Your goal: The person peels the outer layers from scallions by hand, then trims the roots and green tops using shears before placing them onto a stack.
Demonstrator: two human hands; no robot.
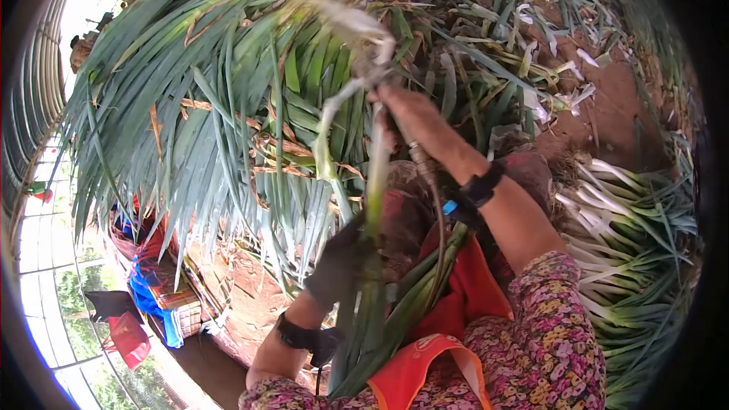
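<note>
My left hand point(334, 262), in a dark glove, is closed around a long green onion point(377, 163) held upright in front of my lap. Its green leaves trail down past my wrist. My bare right hand point(410, 114) is closed near the onion's upper end, on the end of a thin hose point(427, 182) with a ribbed fitting; motion blur hides the exact tip. Pale loose outer skins point(353, 19) fly out blurred around the top of the onion. A torn skin point(325, 133) hangs just left of it.
A big heap of untrimmed green onions point(220, 106) fills the left and far side. Cleaned onions point(607, 235) lie in a row at right. Peeled scraps point(543, 99) litter the brown ground. A blue cloth point(152, 304) and a red object point(129, 340) are at lower left.
</note>
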